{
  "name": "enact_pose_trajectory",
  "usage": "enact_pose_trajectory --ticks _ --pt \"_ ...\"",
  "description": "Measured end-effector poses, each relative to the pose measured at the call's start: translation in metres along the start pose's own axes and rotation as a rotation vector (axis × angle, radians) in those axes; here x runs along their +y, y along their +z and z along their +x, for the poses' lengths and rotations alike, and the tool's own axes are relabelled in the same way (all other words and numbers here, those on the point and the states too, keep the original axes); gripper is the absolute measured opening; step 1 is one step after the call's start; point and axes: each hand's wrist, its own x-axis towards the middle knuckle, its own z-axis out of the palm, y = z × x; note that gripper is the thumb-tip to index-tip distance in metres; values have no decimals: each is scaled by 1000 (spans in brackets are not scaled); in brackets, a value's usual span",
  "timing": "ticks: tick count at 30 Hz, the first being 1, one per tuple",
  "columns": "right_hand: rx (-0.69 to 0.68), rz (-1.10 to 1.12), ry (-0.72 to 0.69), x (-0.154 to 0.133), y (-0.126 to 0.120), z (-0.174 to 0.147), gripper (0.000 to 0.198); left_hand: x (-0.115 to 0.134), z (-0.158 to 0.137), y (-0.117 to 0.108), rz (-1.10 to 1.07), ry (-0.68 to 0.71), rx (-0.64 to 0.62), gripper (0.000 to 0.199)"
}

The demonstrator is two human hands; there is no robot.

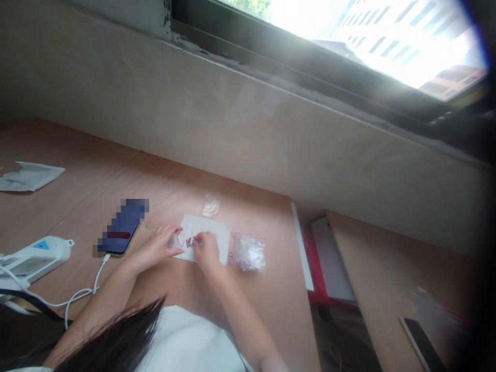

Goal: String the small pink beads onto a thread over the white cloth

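Note:
My left hand lies over the left edge of a white sheet, thumb and fingers curved around what looks like a small clear zip bag with a red line at its mouth. Several small, dark and pinkish pieces lie on the sheet between my hands. From the right, my right hand reaches in with its fingertips pressed together at these pieces. Whatever it pinches is too small to name. Beside it is a larger clear zip bag with a red seal, holding shiny clear packets.
Behind the sheet lies another small clear bag. A phone on a white cable and a white power strip are at left, with a paper packet beyond. A second table stands right, across a gap.

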Motion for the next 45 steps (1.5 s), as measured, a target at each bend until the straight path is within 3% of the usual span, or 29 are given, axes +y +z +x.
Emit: enact_pose_trajectory --ticks 14,19,39,45 --pt "-68 -63 19 -9 2 3 9 14 -2 -6 -7 -30 -35 48" --pt "-129 -87 84 -11 0 5 10 17 -2 -8 12 -52 -43 47" --pt "-163 -137 82 -6 -5 3 5 3 -1 0 -17 -28 -30 50" --pt "-97 71 122 -9 -8 -1 8 11 -2 -2 -34 -43 -27 49"
